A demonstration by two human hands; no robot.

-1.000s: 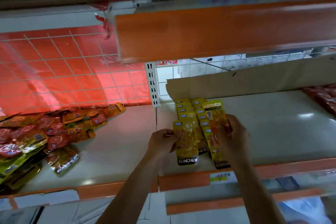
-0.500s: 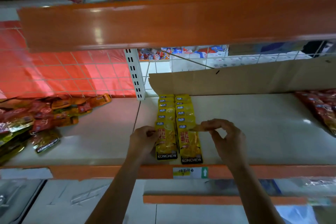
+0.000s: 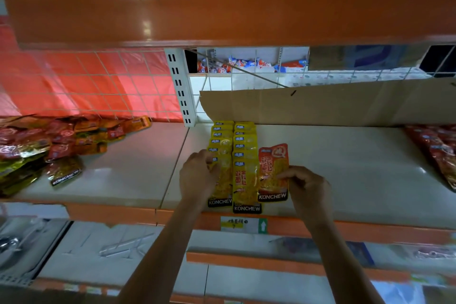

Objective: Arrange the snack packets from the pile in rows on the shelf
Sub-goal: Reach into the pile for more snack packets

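Orange packet (image 3: 272, 170) pinched by right hand (image 3: 306, 187); left hand (image 3: 197, 175) curled on yellow row (image 3: 220, 136).

Shop shelving, dim light. White slotted upright (image 3: 181, 86) at the back. Left of it: wire grid panel (image 3: 86, 74), red sheet behind. Right of it: brown cardboard sheet (image 3: 320, 103) standing along the back; above the cardboard, goods of another aisle (image 3: 246, 64) show through the grid. Above the upright: glossy orange shelf edge (image 3: 222, 10) with glare spots. Below: pale shelf (image 3: 345, 168), orange lip, price label (image 3: 243, 224).
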